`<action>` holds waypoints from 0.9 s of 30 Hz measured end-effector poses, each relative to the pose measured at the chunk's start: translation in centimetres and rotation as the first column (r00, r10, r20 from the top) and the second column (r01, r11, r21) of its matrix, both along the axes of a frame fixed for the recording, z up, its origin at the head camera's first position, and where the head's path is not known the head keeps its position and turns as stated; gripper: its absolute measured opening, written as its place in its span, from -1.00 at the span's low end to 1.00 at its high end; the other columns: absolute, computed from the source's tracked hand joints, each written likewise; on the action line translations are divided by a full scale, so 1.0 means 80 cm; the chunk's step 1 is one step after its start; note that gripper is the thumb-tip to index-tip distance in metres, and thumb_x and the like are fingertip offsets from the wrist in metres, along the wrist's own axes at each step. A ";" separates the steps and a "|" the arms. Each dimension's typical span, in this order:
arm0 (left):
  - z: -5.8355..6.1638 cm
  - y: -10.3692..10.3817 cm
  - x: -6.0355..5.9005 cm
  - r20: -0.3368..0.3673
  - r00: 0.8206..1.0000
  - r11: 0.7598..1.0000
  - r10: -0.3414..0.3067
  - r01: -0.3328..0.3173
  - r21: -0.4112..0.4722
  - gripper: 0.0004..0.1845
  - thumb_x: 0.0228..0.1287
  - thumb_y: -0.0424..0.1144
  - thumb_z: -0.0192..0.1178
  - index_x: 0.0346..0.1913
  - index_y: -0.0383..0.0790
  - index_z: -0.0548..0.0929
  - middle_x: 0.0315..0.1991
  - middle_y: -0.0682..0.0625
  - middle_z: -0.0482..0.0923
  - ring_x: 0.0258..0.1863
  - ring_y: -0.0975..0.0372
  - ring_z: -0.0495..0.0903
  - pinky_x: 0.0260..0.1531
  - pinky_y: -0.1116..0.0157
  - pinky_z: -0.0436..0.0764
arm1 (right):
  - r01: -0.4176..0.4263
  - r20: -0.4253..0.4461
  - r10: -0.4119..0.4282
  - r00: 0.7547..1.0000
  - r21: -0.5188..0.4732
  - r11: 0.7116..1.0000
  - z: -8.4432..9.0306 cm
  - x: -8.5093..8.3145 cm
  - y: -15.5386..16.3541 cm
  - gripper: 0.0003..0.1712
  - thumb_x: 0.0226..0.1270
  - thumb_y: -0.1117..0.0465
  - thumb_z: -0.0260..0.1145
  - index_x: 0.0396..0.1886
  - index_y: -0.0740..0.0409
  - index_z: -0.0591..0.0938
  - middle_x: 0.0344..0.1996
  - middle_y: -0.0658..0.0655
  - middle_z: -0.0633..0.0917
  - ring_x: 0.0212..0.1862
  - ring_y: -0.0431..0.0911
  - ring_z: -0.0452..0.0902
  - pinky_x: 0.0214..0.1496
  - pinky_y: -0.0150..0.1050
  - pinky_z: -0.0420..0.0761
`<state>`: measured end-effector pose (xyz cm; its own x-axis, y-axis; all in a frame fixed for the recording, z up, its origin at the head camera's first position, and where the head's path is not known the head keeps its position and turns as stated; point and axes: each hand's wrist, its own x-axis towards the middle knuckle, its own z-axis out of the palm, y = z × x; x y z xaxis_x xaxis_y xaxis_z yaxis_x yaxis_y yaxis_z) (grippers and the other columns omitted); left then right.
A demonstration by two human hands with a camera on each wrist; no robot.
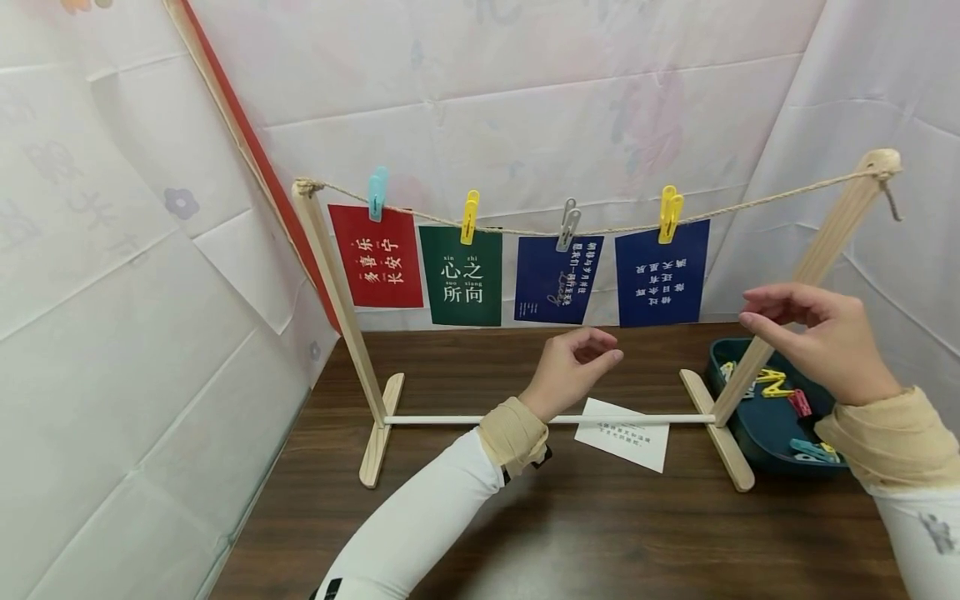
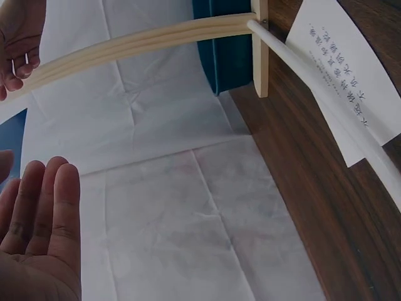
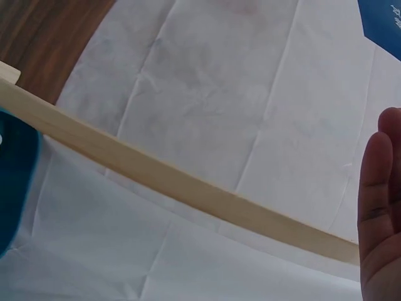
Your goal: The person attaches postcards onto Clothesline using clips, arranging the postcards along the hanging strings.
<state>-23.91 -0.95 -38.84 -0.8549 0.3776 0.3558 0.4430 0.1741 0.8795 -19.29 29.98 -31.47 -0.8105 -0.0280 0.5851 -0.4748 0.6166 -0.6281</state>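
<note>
A wooden rack carries a twine rope (image 1: 525, 229) with a red card (image 1: 377, 257), a green card (image 1: 461, 275) and two blue cards (image 1: 557, 279) (image 1: 662, 273), each clipped on. My left hand (image 1: 581, 358) hovers above the white crossbar (image 1: 450, 420) holding nothing; its fingers (image 2: 37, 213) are straight in the left wrist view. My right hand (image 1: 802, 329) is raised at the rack's right post (image 1: 825, 242), fingers (image 3: 382, 207) straight and holding nothing; whether it touches the post (image 3: 156, 175) I cannot tell. A white card (image 1: 626, 433) lies on the table under the crossbar.
A dark teal tray (image 1: 757, 425) with several coloured clips (image 1: 772, 382) sits at the right, behind the post's foot. White sheeting covers the walls behind and at both sides. The brown table (image 1: 525, 525) runs toward me in front of the rack.
</note>
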 end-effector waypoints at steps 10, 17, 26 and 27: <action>-0.026 0.004 0.010 0.029 0.999 0.996 -0.038 0.040 -0.085 -0.80 0.51 -0.27 0.38 0.06 -0.30 0.77 -0.08 -0.15 0.84 -0.28 0.44 0.66 -0.17 0.49 0.67 | 0.030 0.037 -0.030 0.999 0.010 1.000 -0.022 0.007 0.013 -0.76 0.30 0.52 0.53 -0.08 0.26 0.80 -0.29 -0.58 0.71 -0.34 -0.50 0.59 -0.26 -0.69 0.53; -0.041 0.009 0.017 0.074 0.995 0.987 -0.072 0.082 -0.136 -0.77 0.51 -0.24 0.39 0.09 -0.27 0.76 -0.09 -0.09 0.84 -0.27 0.47 0.66 -0.13 0.50 0.67 | 0.041 0.076 -0.043 0.996 0.019 0.999 -0.043 0.015 0.029 -0.69 0.34 0.48 0.52 -0.13 -0.03 0.81 -0.30 -0.59 0.70 -0.35 -0.51 0.58 -0.32 -0.65 0.54; -0.052 0.011 0.025 0.097 0.988 0.967 -0.120 0.139 -0.215 -0.75 0.55 -0.21 0.36 0.13 -0.26 0.75 -0.10 -0.02 0.82 -0.23 0.50 0.64 -0.11 0.53 0.65 | 0.036 0.120 -0.036 0.992 0.004 0.999 -0.061 0.019 0.038 -0.82 0.33 0.49 0.51 -0.09 0.41 0.77 -0.33 -0.58 0.70 -0.38 -0.51 0.59 -0.32 -0.65 0.55; -0.053 0.011 0.026 0.099 0.987 0.964 -0.125 0.144 -0.222 -0.76 0.55 -0.21 0.36 0.13 -0.26 0.75 -0.11 -0.02 0.82 -0.22 0.50 0.64 -0.11 0.53 0.64 | 0.031 0.120 -0.031 0.992 -0.001 1.000 -0.063 0.019 0.040 -0.83 0.33 0.50 0.51 -0.10 0.40 0.77 -0.33 -0.57 0.71 -0.38 -0.50 0.60 -0.33 -0.65 0.55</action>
